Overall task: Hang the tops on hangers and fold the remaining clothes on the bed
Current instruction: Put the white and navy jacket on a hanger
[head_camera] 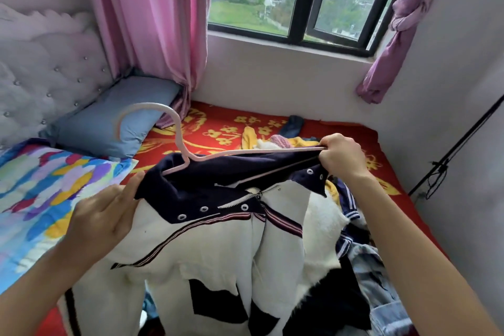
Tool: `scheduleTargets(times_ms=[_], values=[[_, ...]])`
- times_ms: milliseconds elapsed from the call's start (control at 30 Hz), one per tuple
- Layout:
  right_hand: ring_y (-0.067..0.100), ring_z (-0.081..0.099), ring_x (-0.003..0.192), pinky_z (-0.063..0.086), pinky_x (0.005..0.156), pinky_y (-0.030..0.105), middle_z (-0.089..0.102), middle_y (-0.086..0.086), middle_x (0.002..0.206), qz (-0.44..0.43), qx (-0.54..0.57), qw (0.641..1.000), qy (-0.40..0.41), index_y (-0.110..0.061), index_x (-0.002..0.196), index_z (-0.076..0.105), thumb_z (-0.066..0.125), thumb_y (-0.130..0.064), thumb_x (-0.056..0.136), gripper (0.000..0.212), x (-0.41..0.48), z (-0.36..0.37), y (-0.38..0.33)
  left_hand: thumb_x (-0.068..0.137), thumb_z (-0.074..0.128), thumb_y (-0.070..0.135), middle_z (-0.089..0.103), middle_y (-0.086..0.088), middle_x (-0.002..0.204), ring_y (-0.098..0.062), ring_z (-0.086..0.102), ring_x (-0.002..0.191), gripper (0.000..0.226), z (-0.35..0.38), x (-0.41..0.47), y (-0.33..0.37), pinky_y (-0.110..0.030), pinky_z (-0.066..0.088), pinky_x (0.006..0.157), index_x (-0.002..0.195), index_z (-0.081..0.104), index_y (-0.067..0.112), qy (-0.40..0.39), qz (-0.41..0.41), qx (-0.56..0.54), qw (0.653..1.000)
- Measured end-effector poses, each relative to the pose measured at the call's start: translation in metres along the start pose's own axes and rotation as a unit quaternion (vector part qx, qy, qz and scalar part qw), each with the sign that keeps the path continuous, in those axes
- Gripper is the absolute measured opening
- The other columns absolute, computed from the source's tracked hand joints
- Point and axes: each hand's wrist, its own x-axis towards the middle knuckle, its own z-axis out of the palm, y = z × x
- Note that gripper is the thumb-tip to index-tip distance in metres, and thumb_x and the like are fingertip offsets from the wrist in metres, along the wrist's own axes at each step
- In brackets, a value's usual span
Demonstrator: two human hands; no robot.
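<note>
Head view.

- Jacket: white body, navy collar, zip and snaps. It is held up over the bed and hangs down in front of the person, with the collar spread between the two hands.
- Hanger: thin and pink. Its left shoulder is already inside the collar, its right arm lies along the collar edge, and its hook points up and left.
- Left hand: holds the jacket's left collar corner, fingers fairly straight along the cloth. The thumb is hidden, so the pinch is judged, not seen.
- Right hand: clenched on the hanger's right end together with the collar edge there.
- Other clothes lie heaped on the bed, under and behind the jacket.

Handling, judged:
- The jacket looks thick and fleece-lined, so soft, floppy and fairly heavy. It will sag and drag off a slim hanger if loaded on one side.
- The hanger looks light and stiff, with a smooth coating that gives little friction.
- Best hold is at the shoulder seams near the collar, not the zip front.
- Support the hanger at its neck below the hook once both shoulders are seated.
</note>
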Motion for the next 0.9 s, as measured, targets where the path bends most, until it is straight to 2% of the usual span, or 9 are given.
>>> scheduleTargets(times_ms=[100,233,333,433,500,567,700,833,900], values=[[0.039,0.057,0.09,0.03,0.065,0.03,0.063,0.021,0.097,-0.034,-0.125,0.99,0.054,0.001,0.092,0.059,0.049,-0.003,0.081,0.015,-0.01,-0.009,-0.009,0.1,0.038,0.014,0.042,-0.007,0.084,-0.022,0.036,0.065,0.029,-0.003,0.014,0.009,-0.036,0.036,0.064,0.126,0.039,0.003,-0.004,-0.012,0.001,1.0],[0.037,0.06,0.093,0.03,0.065,0.029,0.064,0.02,0.098,-0.056,-0.203,0.976,0.046,0.002,0.095,0.058,0.049,-0.004,0.083,0.016,-0.017,-0.017,-0.01,0.101,0.038,0.017,0.063,-0.021,0.071,-0.022,0.042,0.066,0.029,-0.003,0.012,0.005,-0.035,0.038,0.065,0.124,0.043,0.001,-0.011,-0.046,-0.017,0.999],[0.031,0.064,0.067,0.04,0.053,0.026,0.057,0.02,0.073,-0.004,0.016,0.997,-0.073,0.004,0.084,0.063,0.047,0.007,0.077,0.018,-0.004,-0.024,0.011,0.1,0.04,0.018,0.064,-0.024,0.066,-0.027,0.052,0.061,0.036,-0.009,0.015,-0.011,-0.035,0.039,0.063,0.134,0.04,0.009,-0.046,-0.04,-0.046,0.997],[0.017,0.05,0.033,0.043,0.035,0.021,0.051,0.01,0.057,0.096,0.246,0.959,-0.1,-0.001,0.066,0.062,0.041,0.014,0.078,0.028,0.001,-0.021,0.027,0.1,0.038,0.019,0.061,-0.021,0.066,-0.036,0.057,0.051,0.039,-0.01,0.029,-0.021,-0.036,0.039,0.06,0.139,0.035,0.021,-0.09,-0.024,-0.064,0.994],[0.029,0.054,0.048,0.043,0.046,0.028,0.055,0.017,0.06,0.084,0.174,0.981,-0.006,-0.001,0.067,0.064,0.045,0.002,0.074,0.021,-0.001,-0.012,0.022,0.099,0.04,0.017,0.06,-0.019,0.066,-0.036,0.056,0.048,0.043,-0.004,0.043,-0.02,-0.036,0.039,0.058,0.141,0.034,0.02,-0.085,-0.024,-0.052,0.995],[0.039,0.059,0.079,0.044,0.065,0.035,0.064,0.026,0.084,0.058,0.009,0.994,0.097,0.002,0.088,0.068,0.045,-0.013,0.073,0.031,-0.006,-0.006,0.015,0.097,0.044,0.014,0.062,-0.019,0.068,-0.034,0.056,0.051,0.038,-0.002,0.054,-0.015,-0.035,0.039,0.058,0.135,0.039,0.012,-0.062,-0.028,-0.035,0.997],[0.04,0.058,0.094,0.043,0.073,0.035,0.066,0.023,0.097,0.036,-0.044,0.992,0.114,-0.003,0.098,0.068,0.037,-0.02,0.07,0.045,0.005,-0.01,0.02,0.094,0.043,0.009,0.056,-0.014,0.059,-0.021,0.039,0.059,0.034,-0.013,0.053,0.012,-0.033,0.033,0.057,0.127,0.044,0.003,-0.083,0.016,-0.063,0.994],[0.022,0.046,0.05,0.034,0.054,0.032,0.054,0.004,0.05,0.008,0.114,0.992,-0.061,-0.01,0.059,0.067,0.052,0.007,0.066,0.025,0.018,-0.012,0.043,0.088,0.046,0.011,0.065,-0.015,0.069,-0.025,0.054,0.058,0.045,-0.014,0.064,0.005,-0.033,0.038,0.06,0.133,0.039,0.013,-0.129,0.001,-0.104,0.986],[0.01,0.035,0.037,0.026,0.046,0.024,0.041,-0.003,0.038,0.059,0.214,0.974,-0.05,-0.011,0.049,0.06,0.051,0.008,0.065,0.027,0.022,-0.011,0.05,0.086,0.047,0.012,0.068,-0.016,0.074,-0.022,0.052,0.063,0.045,-0.01,0.075,0.005,-0.031,0.041,0.057,0.131,0.04,0.01,-0.13,0.004,-0.107,0.986]])
